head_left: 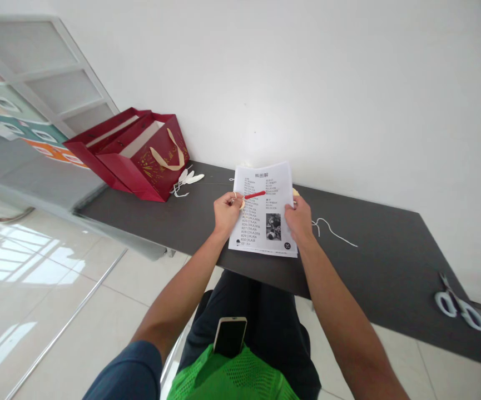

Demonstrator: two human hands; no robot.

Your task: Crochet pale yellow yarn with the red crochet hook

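Printed sheets of paper, with rows of text and a dark photo, are held up above the dark table. My left hand is closed at their left side, pinching a small cream crochet piece. A crochet hook with a red handle sticks out from these fingers to the right, across the page. My right hand grips the sheets' right edge, thumb on the front and fingers mostly hidden behind. Just above it, a bit of something pale yellow shows past the paper; its kind is unclear.
Dark red gift bags stand at the table's left end, beside white leaf-shaped pieces. White yarn trails right of the sheets. White-handled scissors lie near the right end. A phone rests on my lap.
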